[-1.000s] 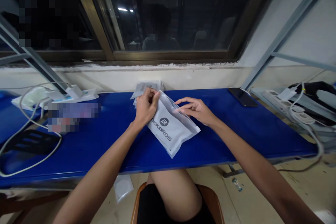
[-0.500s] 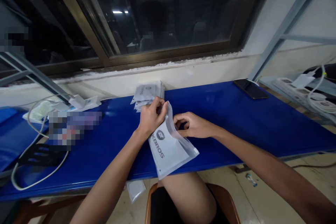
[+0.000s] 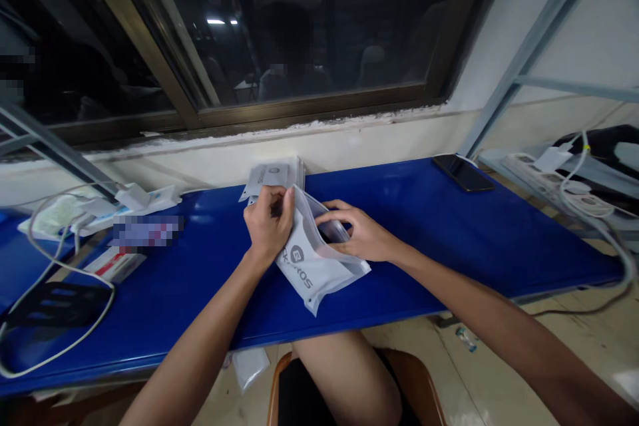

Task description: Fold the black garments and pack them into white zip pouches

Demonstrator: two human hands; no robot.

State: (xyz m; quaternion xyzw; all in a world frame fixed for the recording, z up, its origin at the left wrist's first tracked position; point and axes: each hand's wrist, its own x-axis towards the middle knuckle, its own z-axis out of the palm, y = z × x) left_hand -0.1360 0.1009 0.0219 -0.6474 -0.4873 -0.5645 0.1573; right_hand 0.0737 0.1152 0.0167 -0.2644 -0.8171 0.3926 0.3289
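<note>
Pouch (image 3: 302, 271) is pinched at one corner by the left hand (image 3: 268, 225) while its mouth is parted by the right hand (image 3: 368, 234), fingers spread, the corner best held taut.

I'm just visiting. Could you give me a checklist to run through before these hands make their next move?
1. Left hand pinching the pale grey plastic zip bag near its upper corner: ok.
2. Bag mouth spread open: ok.
3. Right hand at the mouth: ok.
4. Bag contents identified: cannot tell.
5. Flat black rectangular phone apart from the bag: ok.
</note>
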